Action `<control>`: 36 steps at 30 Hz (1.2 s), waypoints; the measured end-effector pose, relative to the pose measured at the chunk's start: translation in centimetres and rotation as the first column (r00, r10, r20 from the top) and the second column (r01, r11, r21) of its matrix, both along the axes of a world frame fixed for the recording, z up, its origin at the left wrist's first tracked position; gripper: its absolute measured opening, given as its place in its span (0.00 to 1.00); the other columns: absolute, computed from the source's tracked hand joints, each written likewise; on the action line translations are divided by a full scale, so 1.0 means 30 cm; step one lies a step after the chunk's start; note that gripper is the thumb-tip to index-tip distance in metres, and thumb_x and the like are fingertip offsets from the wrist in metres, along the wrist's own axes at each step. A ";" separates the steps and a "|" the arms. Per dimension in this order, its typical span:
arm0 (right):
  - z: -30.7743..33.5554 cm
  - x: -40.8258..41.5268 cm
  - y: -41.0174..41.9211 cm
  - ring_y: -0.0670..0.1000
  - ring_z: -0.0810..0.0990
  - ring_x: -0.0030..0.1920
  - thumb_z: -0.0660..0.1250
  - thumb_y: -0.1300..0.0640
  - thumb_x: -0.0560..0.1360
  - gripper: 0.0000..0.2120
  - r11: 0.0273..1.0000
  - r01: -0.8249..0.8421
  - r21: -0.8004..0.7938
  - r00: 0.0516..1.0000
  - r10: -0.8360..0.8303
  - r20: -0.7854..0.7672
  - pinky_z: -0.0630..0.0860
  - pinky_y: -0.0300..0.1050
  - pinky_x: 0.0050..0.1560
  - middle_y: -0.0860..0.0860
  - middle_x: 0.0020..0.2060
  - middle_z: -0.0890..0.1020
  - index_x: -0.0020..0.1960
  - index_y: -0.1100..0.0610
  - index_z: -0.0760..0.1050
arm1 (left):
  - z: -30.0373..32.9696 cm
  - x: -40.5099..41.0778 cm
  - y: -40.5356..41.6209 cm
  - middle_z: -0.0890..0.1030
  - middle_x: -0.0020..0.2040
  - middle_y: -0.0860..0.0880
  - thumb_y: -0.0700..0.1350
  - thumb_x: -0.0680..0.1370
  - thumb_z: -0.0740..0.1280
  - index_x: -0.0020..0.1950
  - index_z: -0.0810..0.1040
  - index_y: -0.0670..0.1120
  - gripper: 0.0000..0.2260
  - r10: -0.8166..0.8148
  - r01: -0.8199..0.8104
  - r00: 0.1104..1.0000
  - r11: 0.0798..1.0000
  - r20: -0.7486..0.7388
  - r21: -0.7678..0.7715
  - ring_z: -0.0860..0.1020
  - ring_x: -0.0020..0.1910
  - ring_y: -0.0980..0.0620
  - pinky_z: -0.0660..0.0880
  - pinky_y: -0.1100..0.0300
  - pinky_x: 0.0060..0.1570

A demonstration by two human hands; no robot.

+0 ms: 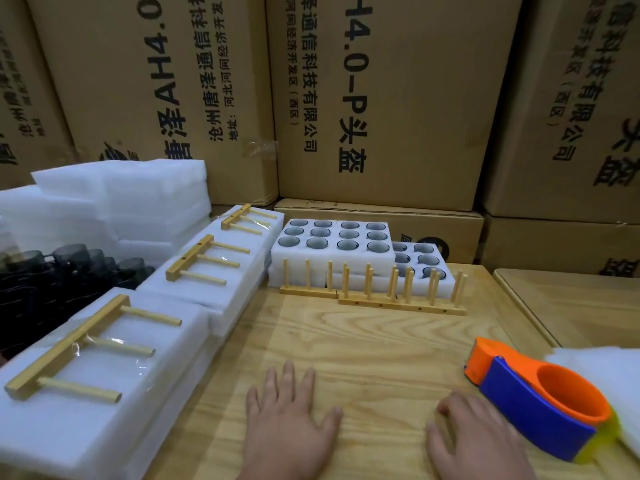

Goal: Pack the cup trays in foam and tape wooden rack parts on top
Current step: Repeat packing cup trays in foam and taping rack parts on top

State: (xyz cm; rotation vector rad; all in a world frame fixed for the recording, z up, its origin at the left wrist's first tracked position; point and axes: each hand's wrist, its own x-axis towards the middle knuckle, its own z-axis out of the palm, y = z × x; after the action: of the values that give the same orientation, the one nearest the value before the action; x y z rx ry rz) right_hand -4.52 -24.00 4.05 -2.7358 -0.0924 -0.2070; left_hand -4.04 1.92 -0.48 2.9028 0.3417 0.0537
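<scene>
My left hand (289,414) lies flat on the wooden table (346,351), fingers spread, holding nothing. My right hand (474,434) rests beside it with fingers slightly bent, also holding nothing. An orange and blue tape dispenser (540,396) sits just right of my right hand. Foam cup trays (332,252) with dark cups in their holes stand at the back of the table. Wooden rack parts (401,296) with upright pegs stand in front of them. On the left, three foam packs (104,386) each carry a wooden rack part (79,344) taped on top.
A stack of white foam sheets (131,202) sits at back left, with dark cups (69,275) in front of it. Another foam piece (609,382) lies at the right edge. Large cardboard boxes (391,98) wall off the back. A second table (581,306) adjoins on the right.
</scene>
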 end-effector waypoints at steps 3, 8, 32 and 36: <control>0.002 -0.008 0.000 0.40 0.60 0.75 0.57 0.32 0.77 0.18 0.999 -0.031 -0.032 0.999 0.031 -0.008 0.58 0.42 0.76 0.38 0.74 0.64 0.63 0.37 0.67 | 0.010 -0.024 -0.019 0.40 0.83 0.55 0.76 0.71 0.44 0.81 0.43 0.65 0.40 0.012 -0.012 1.000 1.000 0.027 0.004 0.39 0.82 0.49 0.38 0.43 0.77; -0.030 -0.008 -0.008 0.40 0.53 0.79 0.56 0.34 0.78 0.20 0.987 -0.114 -0.116 0.993 0.109 -0.053 0.51 0.39 0.76 0.35 0.78 0.56 0.68 0.35 0.66 | 0.029 0.001 -0.008 0.40 0.83 0.57 0.76 0.71 0.45 0.80 0.45 0.68 0.38 0.017 -0.016 0.998 0.999 0.052 -0.037 0.41 0.82 0.50 0.40 0.44 0.77; 0.333 0.917 0.329 0.57 0.67 0.67 0.67 0.44 0.72 0.31 0.934 -0.194 -0.300 0.977 0.211 0.025 0.68 0.54 0.61 0.50 0.69 0.70 0.74 0.41 0.62 | 0.061 -0.001 -0.031 0.85 0.59 0.46 0.69 0.60 0.59 0.53 0.88 0.55 0.32 0.009 -0.004 0.997 0.998 0.078 -0.062 0.85 0.55 0.39 0.67 0.44 0.57; 0.330 0.982 0.359 0.60 0.67 0.69 0.69 0.37 0.70 0.38 0.860 -0.182 -0.477 0.982 0.184 -0.044 0.64 0.58 0.67 0.54 0.72 0.69 0.75 0.37 0.56 | 0.054 0.005 -0.029 0.85 0.60 0.46 0.69 0.61 0.59 0.54 0.88 0.56 0.31 0.014 -0.011 0.999 0.998 0.041 -0.064 0.84 0.56 0.39 0.64 0.46 0.56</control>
State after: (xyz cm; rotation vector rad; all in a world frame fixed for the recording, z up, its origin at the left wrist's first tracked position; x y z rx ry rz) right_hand 24.93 -13.24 13.96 -3.1938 -0.4624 -0.1477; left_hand -3.90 1.05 1.14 2.8321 0.3483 0.1027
